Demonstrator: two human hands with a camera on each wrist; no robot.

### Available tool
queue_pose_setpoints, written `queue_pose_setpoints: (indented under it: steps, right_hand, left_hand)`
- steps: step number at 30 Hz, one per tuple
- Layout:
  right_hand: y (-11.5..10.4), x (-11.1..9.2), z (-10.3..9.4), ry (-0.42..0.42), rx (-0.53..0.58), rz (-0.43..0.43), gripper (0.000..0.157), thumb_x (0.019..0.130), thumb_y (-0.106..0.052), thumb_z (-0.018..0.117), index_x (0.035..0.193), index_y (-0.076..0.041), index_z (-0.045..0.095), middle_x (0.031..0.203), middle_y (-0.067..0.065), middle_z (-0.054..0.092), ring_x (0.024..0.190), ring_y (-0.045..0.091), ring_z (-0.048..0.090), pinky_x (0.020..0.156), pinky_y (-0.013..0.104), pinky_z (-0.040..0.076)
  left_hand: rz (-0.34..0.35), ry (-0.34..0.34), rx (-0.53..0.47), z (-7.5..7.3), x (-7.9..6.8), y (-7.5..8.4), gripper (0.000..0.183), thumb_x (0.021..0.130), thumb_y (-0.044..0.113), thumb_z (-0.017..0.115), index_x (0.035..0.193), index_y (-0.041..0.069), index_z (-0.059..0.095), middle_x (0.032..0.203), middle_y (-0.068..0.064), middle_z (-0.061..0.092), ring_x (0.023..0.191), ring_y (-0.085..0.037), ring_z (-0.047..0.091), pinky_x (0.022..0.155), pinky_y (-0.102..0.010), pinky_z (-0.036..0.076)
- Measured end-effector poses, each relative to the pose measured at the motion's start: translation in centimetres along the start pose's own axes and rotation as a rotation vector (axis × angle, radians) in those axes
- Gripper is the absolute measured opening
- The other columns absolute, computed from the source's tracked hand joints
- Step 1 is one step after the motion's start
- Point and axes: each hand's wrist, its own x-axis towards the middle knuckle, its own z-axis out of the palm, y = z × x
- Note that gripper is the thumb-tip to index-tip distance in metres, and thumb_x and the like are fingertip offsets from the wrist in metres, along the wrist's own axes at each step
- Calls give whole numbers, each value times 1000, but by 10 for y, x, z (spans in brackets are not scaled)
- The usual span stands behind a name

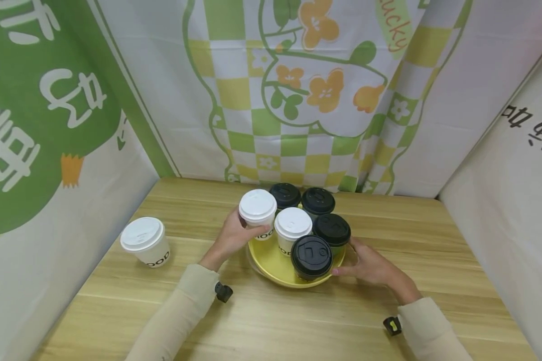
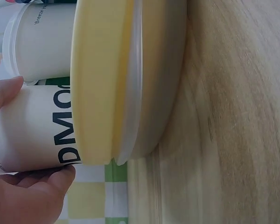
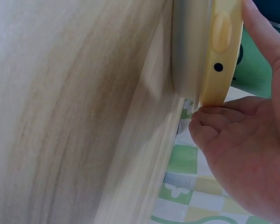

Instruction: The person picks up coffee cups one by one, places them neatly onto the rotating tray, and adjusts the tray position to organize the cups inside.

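Observation:
In the head view a round yellow tray [image 1: 275,273] bears several lidded paper cups. My left hand [image 1: 237,233] holds a white-lidded cup [image 1: 258,206] at the tray's left edge, thumb on the near side and fingers behind; the left wrist view shows dark lettering on this cup [image 2: 28,126]. Beside it stands another white-lidded cup [image 1: 293,225]. My right hand [image 1: 368,263] touches the tray's right rim, its thumb and relaxed fingers spread along the edge. Nearest to that hand are two black-lidded cups, one in front [image 1: 311,255] and one behind it [image 1: 332,229].
A separate white-lidded cup [image 1: 144,240] stands on the wooden table [image 1: 343,321] at the left. Two more black-lidded cups, one at back left [image 1: 285,194] and one at back right [image 1: 318,201], stand on the tray. A patterned curtain [image 1: 293,150] hangs behind the table.

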Motion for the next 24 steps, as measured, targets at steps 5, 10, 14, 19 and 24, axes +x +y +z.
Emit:
queue_pose_setpoints:
  steps: [5,10,14,19,24]
  right_hand:
    - [0,-1,0,-1,-1,3,113,82,-46,90,168,-8,26,171,20,33,158,45,30,127,67,26]
    - [0,-1,1,-1,3,-2,113,82,-46,90,168,-9,27,171,19,33,159,44,29,127,67,25]
    - [2,0,2,-1,6,-6,113,82,-47,89,168,-10,27,172,19,32,159,43,29,127,66,25]
    - [1,0,2,2,3,-6,111,82,-48,89,168,-10,29,171,18,34,159,43,30,127,67,25]
    - [-1,0,2,2,-7,8,112,82,-49,89,168,-10,29,171,19,34,159,44,30,127,66,26]
  left_hand:
    - [8,-7,-29,2,0,-4,88,83,12,89,157,6,42,151,-17,58,143,-34,55,126,-46,40]
    - [8,-9,-35,3,0,-7,89,83,12,90,158,6,41,152,-17,57,144,-33,54,127,-45,39]
    - [14,-8,-28,3,0,-11,89,82,12,91,157,8,42,152,-16,57,144,-33,54,127,-46,40]
    - [7,6,11,4,1,-16,91,80,14,93,157,9,44,151,-16,59,143,-33,55,127,-48,39]
    - [-19,21,26,7,0,-19,95,80,15,93,160,10,42,153,-17,58,145,-35,53,129,-51,35]
